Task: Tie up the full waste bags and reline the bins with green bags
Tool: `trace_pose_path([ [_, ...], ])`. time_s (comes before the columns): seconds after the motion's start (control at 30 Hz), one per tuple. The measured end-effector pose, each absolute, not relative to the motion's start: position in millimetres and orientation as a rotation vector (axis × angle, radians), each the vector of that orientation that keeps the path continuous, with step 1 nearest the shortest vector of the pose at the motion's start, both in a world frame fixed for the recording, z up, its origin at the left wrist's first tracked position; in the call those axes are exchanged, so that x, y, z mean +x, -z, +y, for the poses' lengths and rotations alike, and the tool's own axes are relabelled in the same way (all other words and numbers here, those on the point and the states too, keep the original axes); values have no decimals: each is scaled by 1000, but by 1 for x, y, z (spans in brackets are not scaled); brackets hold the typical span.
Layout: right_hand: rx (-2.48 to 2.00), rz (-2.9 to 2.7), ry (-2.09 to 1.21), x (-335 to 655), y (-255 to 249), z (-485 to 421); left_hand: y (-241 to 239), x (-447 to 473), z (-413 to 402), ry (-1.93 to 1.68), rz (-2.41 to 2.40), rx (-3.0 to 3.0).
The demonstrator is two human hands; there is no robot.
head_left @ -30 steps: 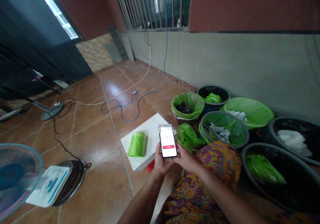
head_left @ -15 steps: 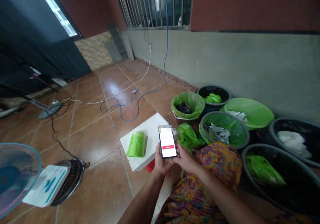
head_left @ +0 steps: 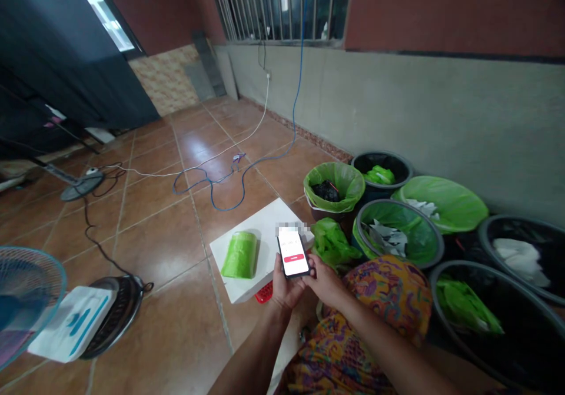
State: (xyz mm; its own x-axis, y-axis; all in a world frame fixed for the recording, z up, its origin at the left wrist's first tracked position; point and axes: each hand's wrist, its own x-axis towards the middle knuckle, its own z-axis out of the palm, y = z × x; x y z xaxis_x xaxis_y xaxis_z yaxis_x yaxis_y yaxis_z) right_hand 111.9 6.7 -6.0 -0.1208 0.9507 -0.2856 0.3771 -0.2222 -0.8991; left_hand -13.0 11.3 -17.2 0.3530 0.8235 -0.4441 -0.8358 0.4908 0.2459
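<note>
Black phone (head_left: 293,254), one, is held just beside one white board (head_left: 269,230): left hand (head_left: 283,287) fingers wrap it, right hand (head_left: 325,281) fingers grip its lower corner. One green roll (head_left: 239,255) lies on the board; six tubs (head_left: 399,254) stand near.

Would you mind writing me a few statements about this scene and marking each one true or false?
1. The left hand and the right hand are both on the phone. True.
2. The phone's screen is dark. False: it is lit, white with a red bar across it.
3. A green roll lies on the white board on the floor. True.
4. The fan stands among the basins by the wall. False: the fan is at the far left of the view, and the basins are on the right.
</note>
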Motion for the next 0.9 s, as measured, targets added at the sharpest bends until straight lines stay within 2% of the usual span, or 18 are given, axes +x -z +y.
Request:
trace_pose_path([
  [0.9, -1807, -1617, -1444, 102, 20, 23, 38, -14, 14, -1158, 654, -151],
])
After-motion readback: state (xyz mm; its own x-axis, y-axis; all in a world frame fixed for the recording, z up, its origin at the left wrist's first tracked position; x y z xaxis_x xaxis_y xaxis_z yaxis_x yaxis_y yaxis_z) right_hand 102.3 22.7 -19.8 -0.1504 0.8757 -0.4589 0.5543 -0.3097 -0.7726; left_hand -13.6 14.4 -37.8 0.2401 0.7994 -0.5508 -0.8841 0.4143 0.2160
